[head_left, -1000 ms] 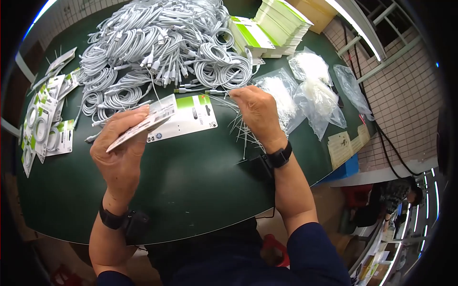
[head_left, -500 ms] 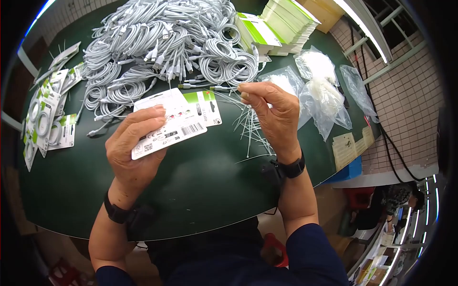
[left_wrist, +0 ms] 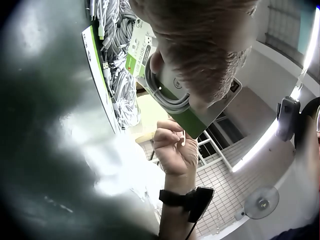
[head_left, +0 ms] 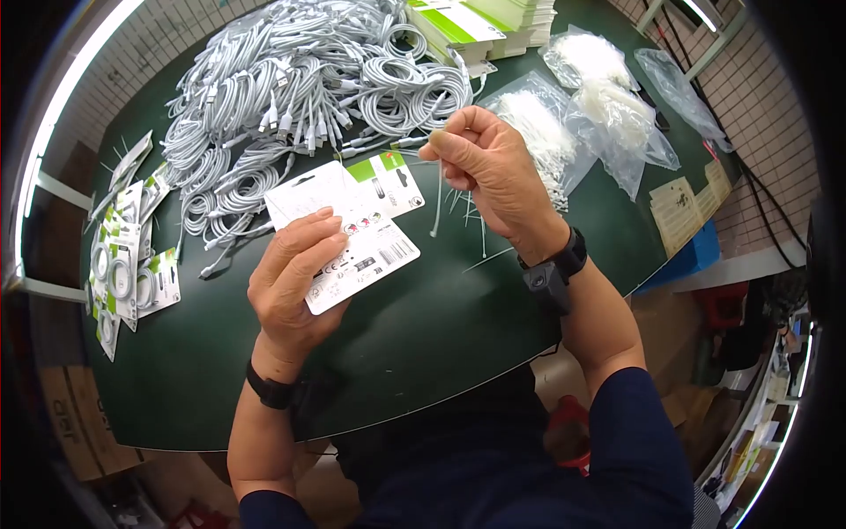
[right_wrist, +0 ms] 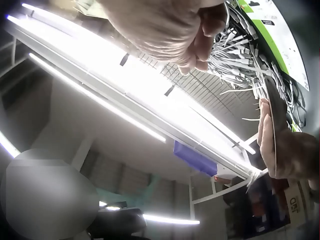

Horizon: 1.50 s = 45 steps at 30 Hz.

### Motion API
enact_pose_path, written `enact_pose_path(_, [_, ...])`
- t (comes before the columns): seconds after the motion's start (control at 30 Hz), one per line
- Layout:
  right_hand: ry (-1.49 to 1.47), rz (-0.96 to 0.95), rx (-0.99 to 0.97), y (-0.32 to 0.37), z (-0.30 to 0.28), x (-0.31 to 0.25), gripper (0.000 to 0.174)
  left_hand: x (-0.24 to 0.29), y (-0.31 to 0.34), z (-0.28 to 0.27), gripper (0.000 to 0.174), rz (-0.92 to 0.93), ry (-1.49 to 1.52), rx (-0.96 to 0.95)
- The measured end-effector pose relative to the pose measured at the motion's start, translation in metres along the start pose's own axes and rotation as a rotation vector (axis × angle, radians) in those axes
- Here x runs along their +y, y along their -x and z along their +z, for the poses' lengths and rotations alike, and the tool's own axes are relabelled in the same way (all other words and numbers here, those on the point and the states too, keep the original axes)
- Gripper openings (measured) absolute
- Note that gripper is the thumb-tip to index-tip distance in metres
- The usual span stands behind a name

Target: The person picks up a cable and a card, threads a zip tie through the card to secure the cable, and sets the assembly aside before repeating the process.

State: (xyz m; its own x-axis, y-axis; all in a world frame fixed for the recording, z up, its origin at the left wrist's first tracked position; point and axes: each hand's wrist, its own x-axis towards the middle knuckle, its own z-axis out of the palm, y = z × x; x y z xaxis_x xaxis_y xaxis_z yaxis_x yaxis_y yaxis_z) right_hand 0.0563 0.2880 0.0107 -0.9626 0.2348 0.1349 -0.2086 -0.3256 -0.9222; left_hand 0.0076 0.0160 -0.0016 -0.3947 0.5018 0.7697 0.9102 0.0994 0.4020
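Observation:
My left hand [head_left: 300, 282] grips a white packaging card [head_left: 379, 264] with its printed back facing up, fingers on top. On the card's other face, in the left wrist view, a coiled grey-white USB cable [left_wrist: 172, 104] lies against the green and white print. Right of the card, my right hand [head_left: 498, 167] pinches a thin white cable tie [head_left: 436, 207] between thumb and index finger, its length hanging down. Another green and white card [head_left: 407, 196] lies on the table, partly behind the held one.
A large heap of coiled cables [head_left: 256, 97] covers the back of the green table [head_left: 423, 317]. Stacked cards [head_left: 454, 31] stand behind it. Clear bags of cable ties [head_left: 608, 115] lie at right, and cards with cables [head_left: 123, 264] are piled at left.
My left hand has turned the card from nearly edge-on to its printed back facing up. The right hand has lifted from the loose ties, a tie now hanging from its fingers.

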Motion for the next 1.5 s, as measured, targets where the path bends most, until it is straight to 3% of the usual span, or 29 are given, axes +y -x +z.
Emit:
enact_pose_path(0.47, [-0.056, 0.208, -0.017, 0.006, 0.016, 0.007, 0.026, -0.007, 0.001, 0.000, 0.036, 0.019, -0.085, -0.029])
enact_pose_path(0.73, [0.353, -0.007, -0.184, 0.019, 0.023, 0.009, 0.023, -0.007, 0.001, -0.002, 0.036, 0.003, -0.083, 0.029])
enact_pose_path(0.83, [0.539, -0.209, -0.142, 0.023, 0.031, 0.012, 0.019, -0.006, 0.001, -0.002, 0.037, -0.003, -0.073, 0.043])
enact_pose_path(0.97, [0.426, -0.014, -0.107, 0.026, 0.036, 0.006, 0.018, -0.007, 0.003, -0.002, 0.037, -0.012, -0.061, 0.041])
enact_pose_path(1.13, [0.404, 0.045, -0.064, 0.020, 0.034, 0.013, 0.014, -0.007, 0.005, -0.001, 0.037, -0.042, -0.044, 0.004])
enact_pose_path(1.27, [0.592, 0.018, -0.042, 0.023, 0.032, 0.017, 0.010, -0.008, 0.005, 0.000, 0.036, -0.049, -0.037, -0.009])
enact_pose_path(1.37, [0.832, -0.161, -0.059, 0.023, 0.032, 0.020, 0.008, -0.007, 0.004, 0.000, 0.037, -0.044, -0.045, -0.010])
enact_pose_path(1.5, [0.953, -0.245, -0.063, 0.022, 0.032, 0.020, 0.008, -0.007, 0.001, 0.000, 0.039, -0.035, -0.056, -0.004])
